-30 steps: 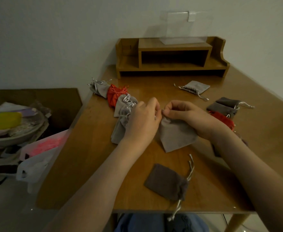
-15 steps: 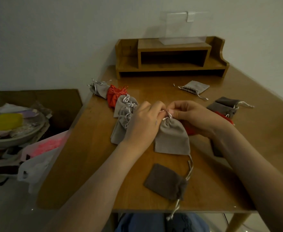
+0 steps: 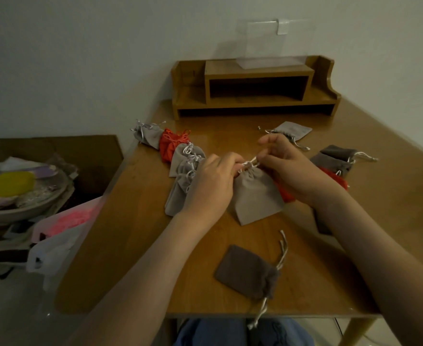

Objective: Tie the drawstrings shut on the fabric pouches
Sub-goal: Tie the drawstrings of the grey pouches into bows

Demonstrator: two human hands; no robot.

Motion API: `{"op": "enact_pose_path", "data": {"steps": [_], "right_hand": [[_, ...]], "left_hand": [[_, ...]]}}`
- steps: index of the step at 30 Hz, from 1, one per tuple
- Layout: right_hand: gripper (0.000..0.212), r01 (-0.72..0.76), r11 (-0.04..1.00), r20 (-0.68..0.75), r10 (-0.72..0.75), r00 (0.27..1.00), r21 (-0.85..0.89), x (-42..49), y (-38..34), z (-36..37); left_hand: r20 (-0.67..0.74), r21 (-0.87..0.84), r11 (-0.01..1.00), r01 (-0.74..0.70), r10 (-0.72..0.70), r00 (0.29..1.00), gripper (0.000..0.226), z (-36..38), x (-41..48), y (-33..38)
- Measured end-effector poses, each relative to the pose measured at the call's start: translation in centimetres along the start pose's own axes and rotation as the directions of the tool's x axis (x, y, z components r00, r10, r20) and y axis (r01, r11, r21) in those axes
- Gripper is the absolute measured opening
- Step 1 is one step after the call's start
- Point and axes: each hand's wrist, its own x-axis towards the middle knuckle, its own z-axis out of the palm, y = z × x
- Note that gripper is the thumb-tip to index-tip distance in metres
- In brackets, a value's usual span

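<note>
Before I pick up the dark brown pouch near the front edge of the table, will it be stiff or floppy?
Probably floppy: the dark brown pouch lies flat and looks like soft cloth. Likely light, since it shows no bulge. Its drawstring hangs over the table edge and may snag.

- The middle pouch (image 3: 255,196) is plain light grey, and its cord (image 3: 249,163) is silvery white.
- The near pouch (image 3: 245,270) is a dull, unpatterned brown-grey.
- One pouch in the left row (image 3: 171,149) is bright orange-red, set among pale grey ones.
- The table (image 3: 230,136) and shelf (image 3: 255,69) are warm brown wood.
- The wall (image 3: 80,58) is plain off-white.
- Off to the left, a yellow lump (image 3: 9,183) catches the eye.
</note>
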Motion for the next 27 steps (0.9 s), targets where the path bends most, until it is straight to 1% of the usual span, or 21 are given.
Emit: {"op": "enact_pose_path", "data": {"steps": [3, 4, 5, 6, 8, 9, 10, 12, 14, 16, 18, 20, 22, 23, 25, 27], "right_hand": [[0.035, 0.105, 0.994, -0.062, -0.107, 0.992, -0.035, 0.1, 0.0, 0.0], [0.036, 0.131, 0.987, -0.07, -0.138, 0.988, -0.089, 0.2, 0.1, 0.0], [0.037, 0.161, 0.968, -0.071, -0.178, 0.982, -0.194, 0.2, 0.1, -0.1], [0.04, 0.192, 0.92, -0.054, -0.224, 0.973, -0.342, 0.2, 0.3, -0.1], [0.043, 0.254, 0.74, 0.038, -0.296, 0.955, -0.623, 0.3, 0.7, 0.0], [0.043, 0.263, 0.662, 0.069, -0.304, 0.95, -0.701, 0.4, 0.8, -0.1], [0.041, 0.241, 0.62, 0.065, -0.293, 0.954, -0.746, 0.5, 0.8, -0.1], [0.032, 0.143, 0.606, -0.012, -0.245, 0.969, -0.782, 0.7, 0.7, -0.4], [0.03, 0.095, 0.629, -0.057, -0.218, 0.974, -0.772, 1.0, 1.0, -0.7], [0.039, 0.125, 0.69, -0.055, -0.232, 0.971, -0.713, 0.9, 1.2, -0.9], [0.051, 0.171, 0.798, -0.05, -0.244, 0.969, -0.579, 0.3, 0.7, -1.0], [0.055, 0.212, 0.905, -0.038, -0.243, 0.969, -0.368, -0.1, -0.1, -0.9], [0.048, 0.228, 0.964, 0.015, -0.228, 0.974, -0.138, -0.2, -0.6, -0.7], [0.042, 0.218, 0.973, 0.048, -0.215, 0.976, -0.074, -0.2, -0.6, -0.6], [0.03, 0.171, 0.985, 0.127, -0.166, 0.978, -0.032, -0.2, -0.4, -0.1], [0.017, 0.147, 0.986, 0.206, -0.128, 0.97, -0.079, -0.5, -0.5, 0.5]], "left_hand": [[-0.002, 0.022, 1.0, 0.014, -0.014, 1.0, 0.022, -0.2, 0.0, 0.1], [-0.013, 0.029, 0.999, 0.016, -0.015, 1.0, 0.022, -0.3, 0.0, 0.2], [-0.023, 0.039, 0.999, 0.023, -0.022, 1.0, 0.023, -0.3, 0.0, 0.2], [-0.03, 0.051, 0.998, 0.041, -0.039, 0.999, 0.024, -0.3, 0.0, 0.2], [-0.036, 0.077, 0.994, 0.083, -0.081, 0.996, 0.024, -0.3, 0.1, -0.2], [-0.032, 0.088, 0.992, 0.094, -0.092, 0.995, 0.024, -0.2, 0.1, -0.4], [-0.027, 0.091, 0.991, 0.098, -0.096, 0.995, 0.023, -0.2, 0.2, -0.6], [-0.025, 0.083, 0.992, 0.095, -0.093, 0.995, 0.018, -0.2, 0.3, -0.9], [-0.02, 0.092, 0.99, 0.104, -0.103, 0.995, 0.019, -0.1, 0.2, -0.9], [0.002, 0.065, 0.985, 0.16, -0.16, 0.987, 0.015, 0.0, 0.2, -0.9], [0.028, -0.013, 0.984, 0.178, -0.178, 0.984, 0.015, -0.1, 0.2, -0.8], [0.055, -0.143, 0.976, 0.164, -0.158, 0.986, 0.011, -0.4, 0.1, -0.3], [0.067, -0.258, 0.953, 0.16, -0.148, 0.987, 0.003, -0.5, 0.2, 0.3], [0.073, -0.306, 0.937, 0.166, -0.151, 0.986, 0.002, -0.6, 0.2, 0.4], [0.087, -0.386, 0.906, 0.172, -0.149, 0.985, 0.003, -0.4, 0.3, 0.5], [0.102, -0.444, 0.88, 0.17, -0.138, 0.985, 0.002, -0.3, 0.4, 0.4]]}}
